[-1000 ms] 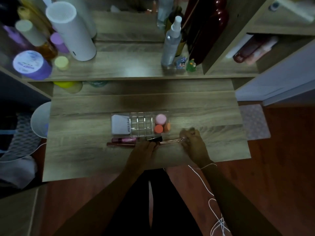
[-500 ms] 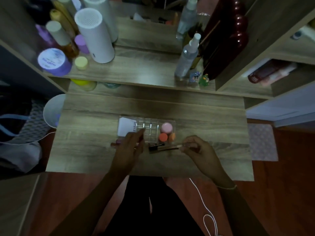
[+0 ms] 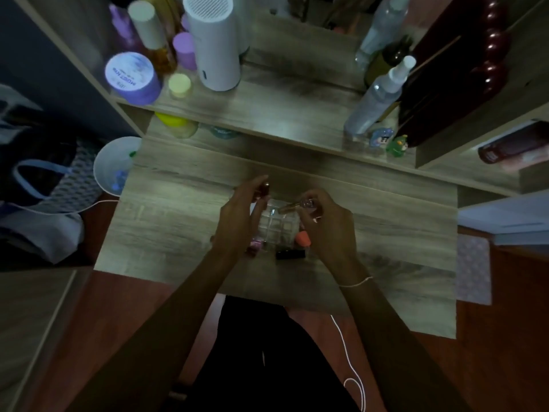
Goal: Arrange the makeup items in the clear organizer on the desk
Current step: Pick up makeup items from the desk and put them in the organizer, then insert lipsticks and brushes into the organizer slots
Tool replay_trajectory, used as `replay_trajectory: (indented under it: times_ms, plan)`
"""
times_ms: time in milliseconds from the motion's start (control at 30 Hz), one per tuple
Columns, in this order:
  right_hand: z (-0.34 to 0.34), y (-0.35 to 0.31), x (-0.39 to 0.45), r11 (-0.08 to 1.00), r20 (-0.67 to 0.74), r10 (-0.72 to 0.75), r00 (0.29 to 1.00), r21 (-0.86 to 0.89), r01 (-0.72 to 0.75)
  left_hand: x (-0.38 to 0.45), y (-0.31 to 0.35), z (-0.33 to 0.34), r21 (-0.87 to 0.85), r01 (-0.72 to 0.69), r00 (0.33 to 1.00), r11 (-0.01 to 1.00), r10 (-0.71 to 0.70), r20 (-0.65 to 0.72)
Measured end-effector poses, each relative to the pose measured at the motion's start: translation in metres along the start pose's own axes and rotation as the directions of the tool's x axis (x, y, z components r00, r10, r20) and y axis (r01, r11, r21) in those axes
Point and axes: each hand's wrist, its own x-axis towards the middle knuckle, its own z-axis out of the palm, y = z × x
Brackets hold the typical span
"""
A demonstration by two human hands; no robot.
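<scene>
Both our hands have risen off the counter (image 3: 178, 221) and now hover over the clear organizer (image 3: 277, 226), which sits mid-counter, nearer the front edge. Our left hand (image 3: 239, 223) has lifted a dark reddish tube (image 3: 263, 188), fingers closed round it. Our right hand (image 3: 326, 224) pinches a slim clear-capped tube (image 3: 298, 205), tip angled toward the grid cells. In this dim light it looks like a lip gloss. A black tube (image 3: 289, 253) remains by the organizer's front side, so the sorting has started but isn't finished.
</scene>
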Motion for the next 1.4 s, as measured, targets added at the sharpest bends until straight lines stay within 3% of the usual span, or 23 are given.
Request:
replay_trajectory:
  times_ms: [500, 1067, 1167, 1233, 1300, 1400]
  plan:
    - [0.040, -0.002, 0.015, 0.968, 0.104, -0.036, 0.994, -0.242, 0.061, 0.006, -0.023, 0.009, 0.102, 0.053, 0.967, 0.993, -0.077, 0.244]
    - [0.033, -0.002, 0.009, 0.984, 0.075, -0.040, 0.996, -0.168, 0.053, -0.001, -0.024, 0.001, 0.137, 0.008, 0.971, 0.991, -0.041, 0.237]
    - [0.025, 0.001, -0.002, 0.992, 0.027, -0.020, 0.999, -0.121, 0.023, -0.012, -0.021, -0.012, 0.129, 0.128, 0.983, 0.983, -0.144, 0.118]
    - [0.017, 0.007, -0.012, 0.996, -0.013, -0.018, 1.000, -0.093, 0.016, -0.024, -0.019, -0.024, 0.144, 0.079, 0.996, 0.986, -0.082, 0.015]
    - [0.011, 0.013, -0.023, 0.995, -0.032, -0.027, 0.999, -0.094, 0.024, -0.039, -0.024, -0.033, 0.190, -0.023, 1.000, 0.982, 0.023, -0.001]
    - [0.012, 0.021, -0.042, 0.990, 0.002, -0.074, 0.997, -0.117, 0.074, -0.064, -0.034, -0.037, 0.222, 0.000, 0.999, 0.975, -0.010, 0.044]
